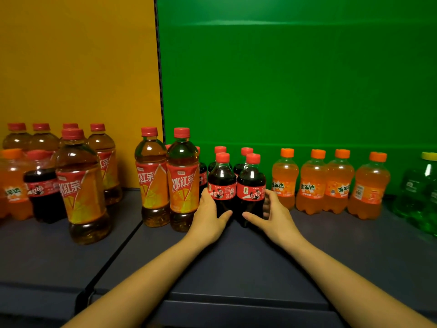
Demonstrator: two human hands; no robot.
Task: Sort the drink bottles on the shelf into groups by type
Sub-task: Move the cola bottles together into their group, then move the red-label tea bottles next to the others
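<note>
Left grip (208, 215) clasps left cola bottle (222, 181), right grip (272, 213) clasps right cola bottle (251, 185), thumbs below labels. Likely full, stiff, slick; low hold suits.

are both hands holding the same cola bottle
No, the left hand grips the left front cola bottle, while the right hand grips the right front cola bottle beside it.
</note>
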